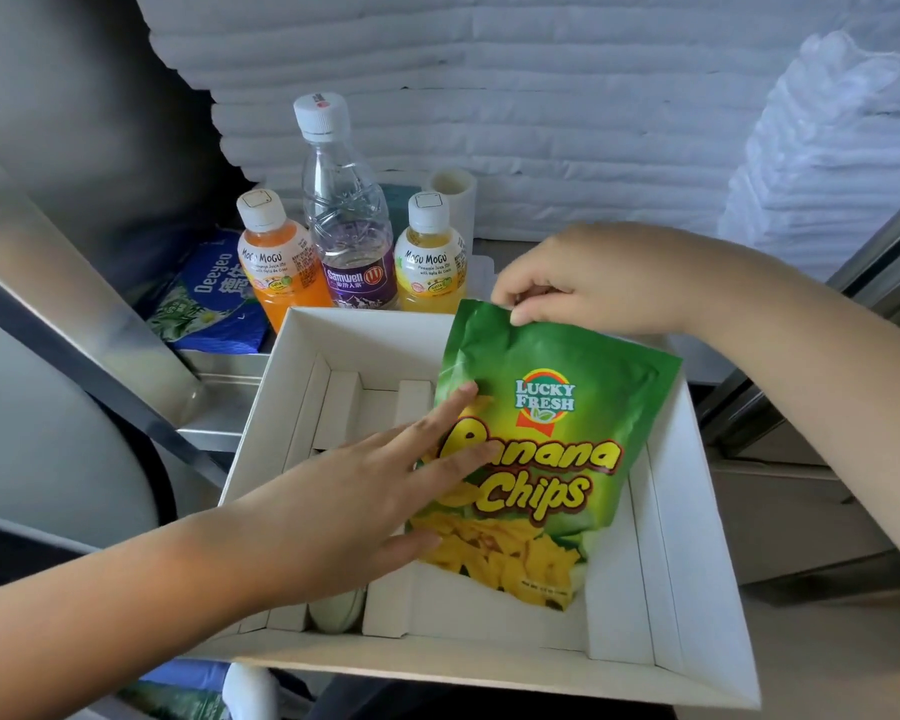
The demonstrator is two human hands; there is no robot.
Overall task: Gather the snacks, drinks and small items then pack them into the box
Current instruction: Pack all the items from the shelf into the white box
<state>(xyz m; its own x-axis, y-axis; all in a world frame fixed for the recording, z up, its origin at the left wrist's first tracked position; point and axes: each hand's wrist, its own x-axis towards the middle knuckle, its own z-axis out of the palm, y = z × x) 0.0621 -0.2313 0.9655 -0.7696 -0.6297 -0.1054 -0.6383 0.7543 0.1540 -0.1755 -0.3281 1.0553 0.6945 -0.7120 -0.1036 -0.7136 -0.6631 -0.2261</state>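
Packing of a snack pouch. The right hand [593, 278] pinches the top seam of the banana chips bag [557, 459] between its curled fingertips [520, 315] and thumb, so the pouch hangs tilted from that one edge, its lower end already inside the box [697, 537]. The left hand [365, 491] lies against the front of the pouch with straight, slightly spread fingers [466, 394]. It grips nothing, and appears to be there to steady the pouch and press it flat into the wide compartment. This hold suits a soft, air-filled pouch that would otherwise swing or buckle.

To the left of the left fingers stand the cardboard dividers [344, 402], which form narrow slots. Below the left palm, one slot holds a pale round item [336, 610] that cannot be identified. Beyond the right fingertips, outside the far box wall, three drinks stand upright in a row, close together: the orange juice bottle [276, 262], the water bottle [349, 226] and the pineapple juice bottle [430, 257]. A blue tissue pack [214, 298] lies just left of them. These items are not yet packed.
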